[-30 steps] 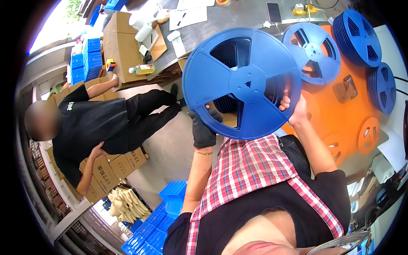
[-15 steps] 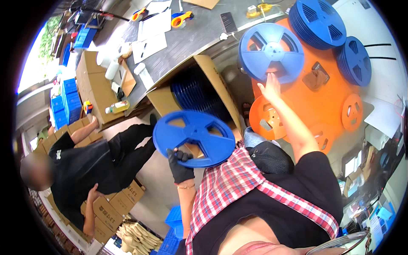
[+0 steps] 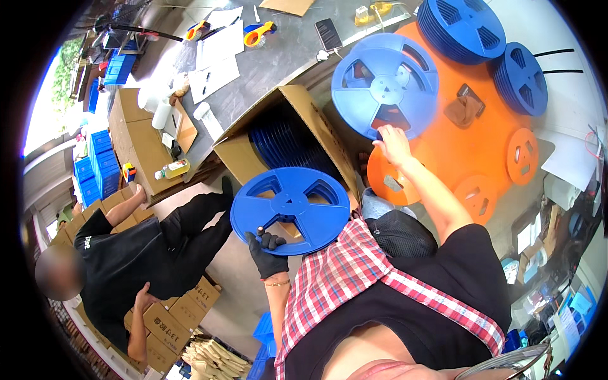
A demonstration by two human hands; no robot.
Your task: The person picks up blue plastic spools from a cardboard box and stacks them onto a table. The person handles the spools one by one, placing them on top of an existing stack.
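Observation:
My left hand (image 3: 269, 254), in a black glove, grips the lower rim of a blue plastic reel (image 3: 290, 210) held flat above the floor, just in front of an open cardboard box (image 3: 303, 109) with more blue reels standing inside. My right hand (image 3: 394, 143), bare, rests on the near edge of another blue reel (image 3: 385, 85) lying on the orange mat (image 3: 472, 149) on the table. Fingers of the right hand lie spread on the reel's rim.
Two stacks of blue reels (image 3: 464, 26) (image 3: 520, 77) sit at the far right of the mat, with small orange discs (image 3: 523, 147) nearby. A person in black (image 3: 136, 253) sits on the floor to my left among cardboard boxes (image 3: 130, 140). Papers, tape rolls and a phone (image 3: 328, 33) lie on the grey table.
The reel in my left hand dropped from high in front of me to low beside the box. My right hand stays on the reel on the mat; my view shifted.

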